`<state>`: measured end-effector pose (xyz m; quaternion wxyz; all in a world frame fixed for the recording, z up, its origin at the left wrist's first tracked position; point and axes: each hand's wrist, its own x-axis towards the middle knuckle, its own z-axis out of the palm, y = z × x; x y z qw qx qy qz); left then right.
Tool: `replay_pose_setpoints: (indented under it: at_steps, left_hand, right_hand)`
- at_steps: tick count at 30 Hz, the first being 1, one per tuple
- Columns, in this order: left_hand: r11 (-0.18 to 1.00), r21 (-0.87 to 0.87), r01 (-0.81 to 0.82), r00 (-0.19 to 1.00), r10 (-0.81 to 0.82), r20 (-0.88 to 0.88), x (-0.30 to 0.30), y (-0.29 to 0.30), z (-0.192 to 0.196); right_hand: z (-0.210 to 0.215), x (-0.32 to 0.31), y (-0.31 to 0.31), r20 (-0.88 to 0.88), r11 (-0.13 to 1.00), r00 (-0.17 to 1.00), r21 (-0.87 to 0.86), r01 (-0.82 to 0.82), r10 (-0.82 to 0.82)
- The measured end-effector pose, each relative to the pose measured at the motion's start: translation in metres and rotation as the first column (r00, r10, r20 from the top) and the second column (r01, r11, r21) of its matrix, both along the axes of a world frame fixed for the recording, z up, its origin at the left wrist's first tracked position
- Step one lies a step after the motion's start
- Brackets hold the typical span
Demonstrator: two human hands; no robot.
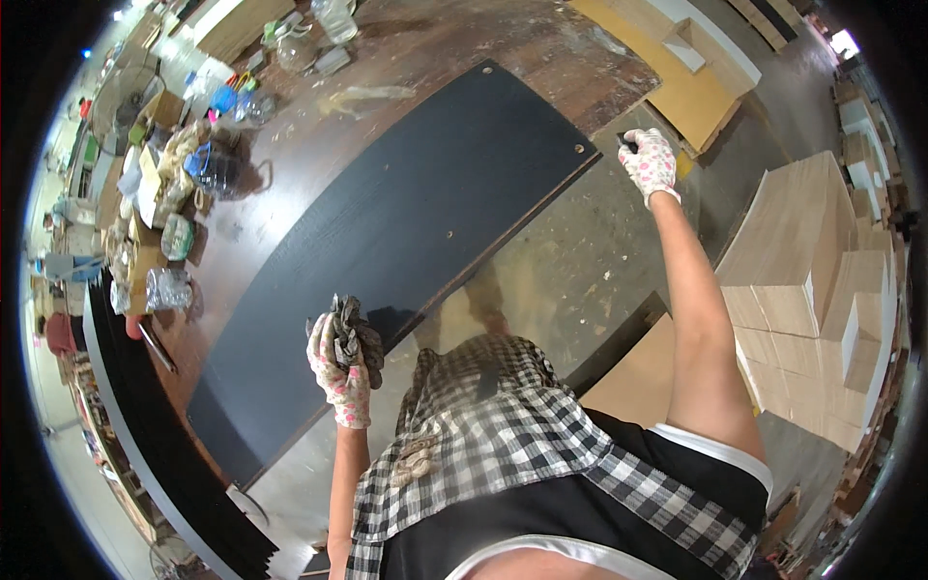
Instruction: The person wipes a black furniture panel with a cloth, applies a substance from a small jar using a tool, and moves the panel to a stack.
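A long black panel (406, 208) with one curved edge and a few small holes lies across the table in front of me. My left hand (338, 377), in a white glove with a pink pattern, is closed around a crumpled grey rag (350, 333) near the panel's front edge. My right hand (651, 164), gloved alike, is held out past the panel's far right corner, apart from it. Its fingers are curled around a small dark object (626, 143), mostly hidden, whose kind I cannot make out.
Plastic bottles, a dark blue jug (215, 169) and rags crowd the table's left side. Stacked black boards (145, 425) stand at the lower left. Cardboard boxes (802, 300) are piled on my right. A yellowish board (691, 97) lies beyond my right hand.
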<state>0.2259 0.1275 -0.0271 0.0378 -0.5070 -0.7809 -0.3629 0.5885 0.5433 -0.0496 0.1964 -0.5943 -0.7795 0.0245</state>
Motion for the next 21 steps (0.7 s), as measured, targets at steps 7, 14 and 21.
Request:
replay_pose_setpoints:
  at_steps: [7,14,21]
  left_hand:
    - [0.776,-0.551,0.307,0.874,-0.459,-0.160,0.044,0.068,-0.012]
    - [0.608,-0.340,0.717,0.584,-0.791,-0.183,0.149,0.281,-0.036]
    - [0.674,-0.395,0.624,0.610,-0.736,-0.293,0.182,0.300,-0.056]
  right_hand:
    - [-0.014,0.020,-0.117,-0.493,0.998,0.869,-0.067,0.010,-0.042]
    - [-0.068,0.088,-0.243,-0.658,0.953,0.700,-0.283,0.111,-0.277]
    - [-0.084,0.093,-0.243,-0.824,0.939,0.475,-0.343,0.019,-0.310]
